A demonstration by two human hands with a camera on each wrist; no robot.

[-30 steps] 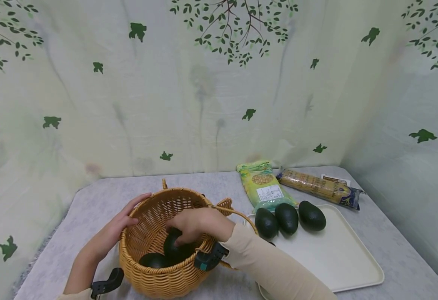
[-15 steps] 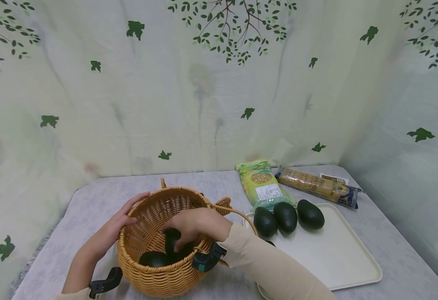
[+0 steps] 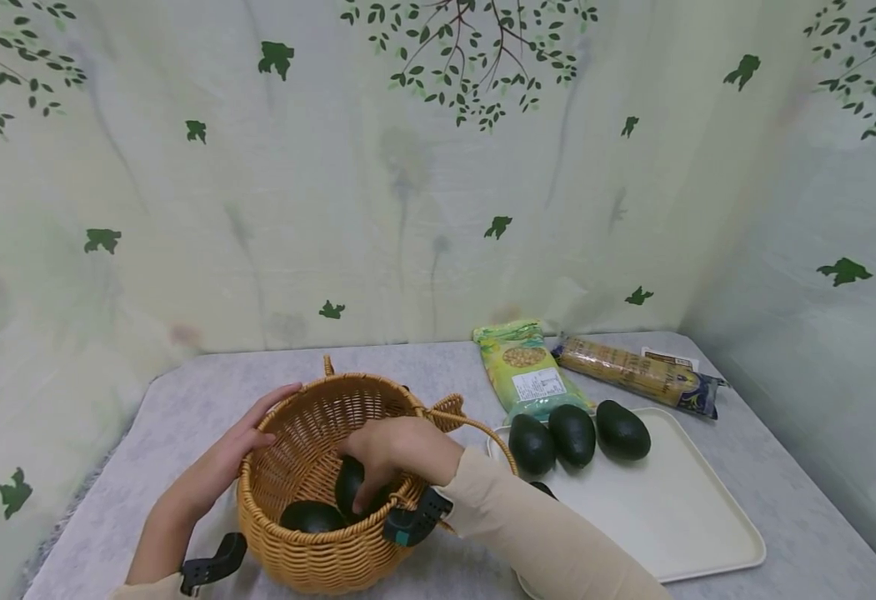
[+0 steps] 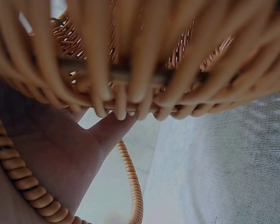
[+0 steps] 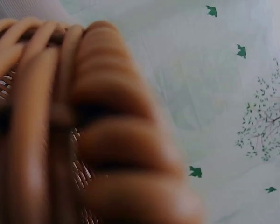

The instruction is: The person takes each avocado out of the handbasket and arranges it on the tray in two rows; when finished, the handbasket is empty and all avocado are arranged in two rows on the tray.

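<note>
A round wicker basket with a tilted opening stands on the table in the head view. My left hand holds its left rim, thumb over the edge; the left wrist view shows the palm against the woven wall. Inside the basket my right hand grips a dark green avocado, its fingertips partly hidden behind the fruit. Another avocado lies beside it at the basket's near side. In the right wrist view, blurred wicker fills the left half and the hand does not show.
Right of the basket, a white tray bears several avocados, one mostly hidden by the right forearm. Behind it lie a green-yellow bag and a long packet. The basket's corded handle leans toward the tray.
The right hand and the gripped avocado have shifted slightly within the basket, lately a little to the right. The left hand keeps its place on the rim.
</note>
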